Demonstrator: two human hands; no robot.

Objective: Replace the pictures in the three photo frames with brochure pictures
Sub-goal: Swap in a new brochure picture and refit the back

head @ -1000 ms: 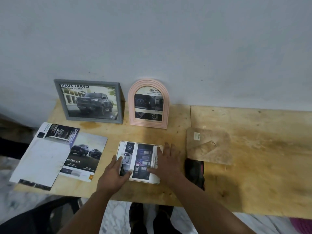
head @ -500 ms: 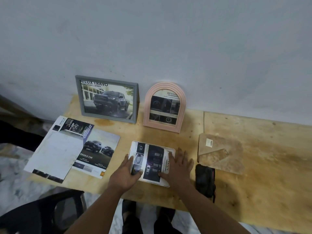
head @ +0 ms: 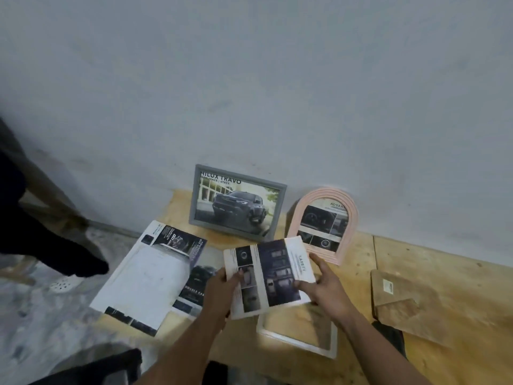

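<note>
Both hands hold a cut brochure picture (head: 273, 273) lifted above the wooden table (head: 444, 279). My left hand (head: 222, 290) grips its left edge and my right hand (head: 322, 284) pinches its right edge. Under it a white photo frame (head: 298, 340) lies flat with nothing inside it. A grey frame (head: 237, 202) with a truck picture and a pink arched frame (head: 323, 225) with a brochure picture lean against the wall.
Open brochure sheets (head: 155, 276) lie at the table's left end, partly over the edge. A brown frame backing board (head: 408, 304) lies at the right, with a black object (head: 391, 337) by my right forearm. A dark chair (head: 91, 368) stands below.
The brochure picture lay on the white frame under both hands; now it is lifted off and the bare frame shows beneath. The camera has swung left.
</note>
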